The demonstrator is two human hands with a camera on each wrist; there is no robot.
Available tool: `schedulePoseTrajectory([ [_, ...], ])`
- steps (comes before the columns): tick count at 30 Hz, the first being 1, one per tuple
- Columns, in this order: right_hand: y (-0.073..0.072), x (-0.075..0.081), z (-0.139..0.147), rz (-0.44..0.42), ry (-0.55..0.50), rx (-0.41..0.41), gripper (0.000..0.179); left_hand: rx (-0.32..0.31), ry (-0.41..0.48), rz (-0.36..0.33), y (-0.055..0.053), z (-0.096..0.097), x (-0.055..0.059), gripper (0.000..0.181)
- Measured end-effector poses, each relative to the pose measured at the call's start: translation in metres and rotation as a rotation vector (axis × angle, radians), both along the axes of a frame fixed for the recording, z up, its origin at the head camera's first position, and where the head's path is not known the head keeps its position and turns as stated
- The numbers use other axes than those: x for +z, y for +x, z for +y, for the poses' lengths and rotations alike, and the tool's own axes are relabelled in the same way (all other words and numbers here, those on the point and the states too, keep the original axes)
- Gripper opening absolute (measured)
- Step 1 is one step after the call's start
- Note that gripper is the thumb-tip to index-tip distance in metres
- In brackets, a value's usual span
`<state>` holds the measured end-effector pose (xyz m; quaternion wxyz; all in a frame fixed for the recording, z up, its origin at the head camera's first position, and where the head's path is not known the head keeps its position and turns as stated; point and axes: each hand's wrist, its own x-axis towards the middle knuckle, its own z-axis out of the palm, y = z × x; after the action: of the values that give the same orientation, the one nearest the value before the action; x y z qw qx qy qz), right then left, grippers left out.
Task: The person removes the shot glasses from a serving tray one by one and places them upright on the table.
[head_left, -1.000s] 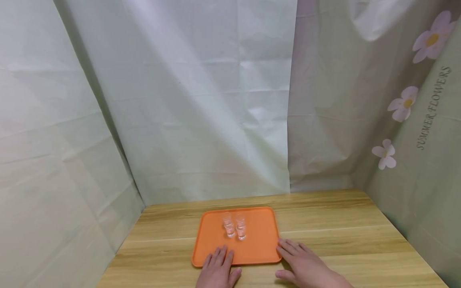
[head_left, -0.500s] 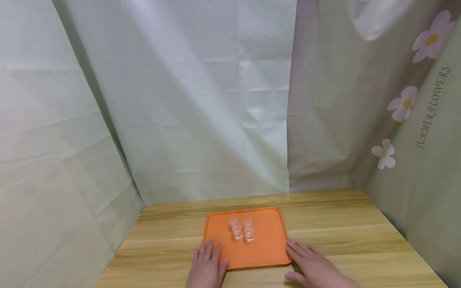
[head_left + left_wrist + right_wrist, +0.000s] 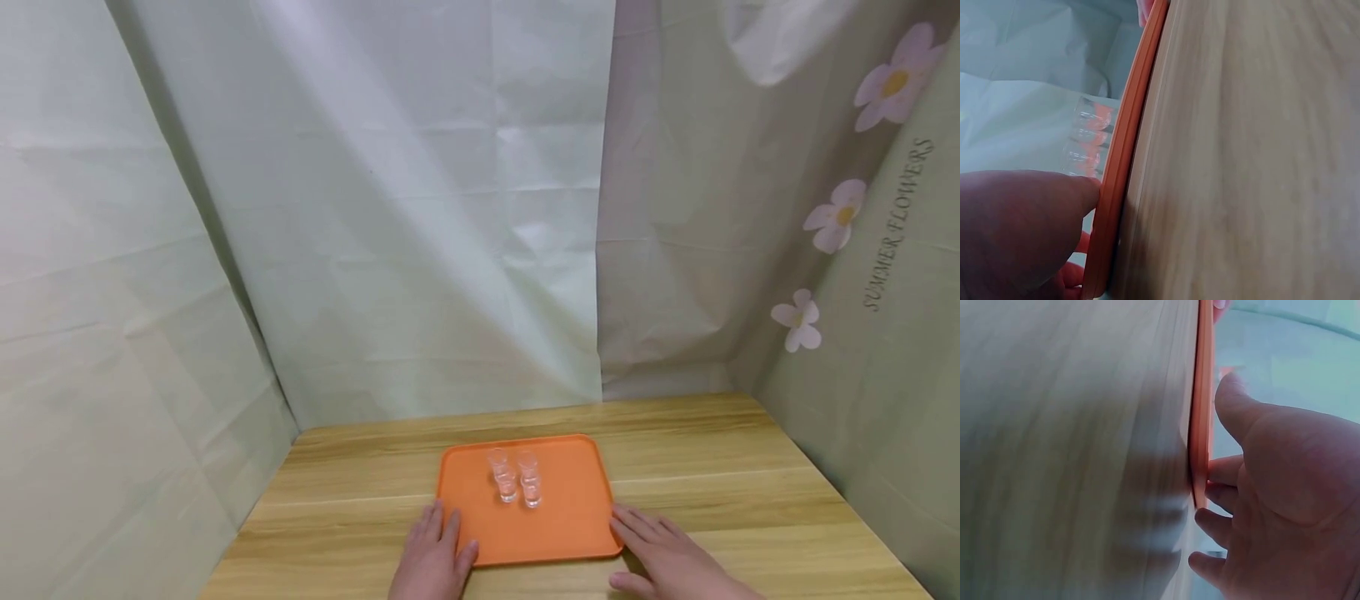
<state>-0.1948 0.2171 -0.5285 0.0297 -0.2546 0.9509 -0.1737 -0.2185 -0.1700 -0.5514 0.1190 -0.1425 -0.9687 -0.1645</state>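
An orange tray [image 3: 551, 533] lies on the table, bearing several small clear shot glasses [image 3: 507, 488] in a tight cluster near its middle. At its front left corner my left hand [image 3: 429, 557] rests with fingers extended along the left edge and thumb at the front rim. The left wrist view shows that thumb [image 3: 1088, 190] against the tray's side wall. My right hand [image 3: 663, 557] touches the right edge near the front corner, fingers straight and thumb held apart. In the right wrist view, its fingers [image 3: 1225, 470] meet the tray wall [image 3: 1202, 425].
The wooden table [image 3: 345, 500] extends to both sides of the tray. Pale green cloth [image 3: 420, 250] hangs behind it and along the left, and a flower-printed cloth [image 3: 877, 375] hangs on the right.
The tray and its glasses have slid right and slightly nearer, the right hand moving along with them. My left hand has shifted from the front rim to the tray's left corner.
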Motion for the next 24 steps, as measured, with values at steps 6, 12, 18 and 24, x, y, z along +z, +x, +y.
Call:
schedulePoseTrajectory([
  [6, 0.001, -0.004, 0.011, -0.059, -0.03, -0.005, 0.087, -0.016, 0.01, -0.081, -0.001, 0.006, 0.004, 0.067],
  [12, 0.003, -0.002, 0.014, -0.064, -0.035, -0.02, 0.086, -0.022, 0.036, -0.12, -0.002, 0.008, 0.007, 0.069],
  [18, 0.005, 0.002, 0.012, -0.055, -0.041, -0.02, 0.087, -0.02, 0.043, -0.084, -0.002, 0.006, 0.008, 0.066],
  [24, 0.007, 0.009, 0.009, -0.123, -0.069, -0.03, 0.086, 0.021, 0.063, -0.121, -0.005, 0.002, 0.009, 0.069],
])
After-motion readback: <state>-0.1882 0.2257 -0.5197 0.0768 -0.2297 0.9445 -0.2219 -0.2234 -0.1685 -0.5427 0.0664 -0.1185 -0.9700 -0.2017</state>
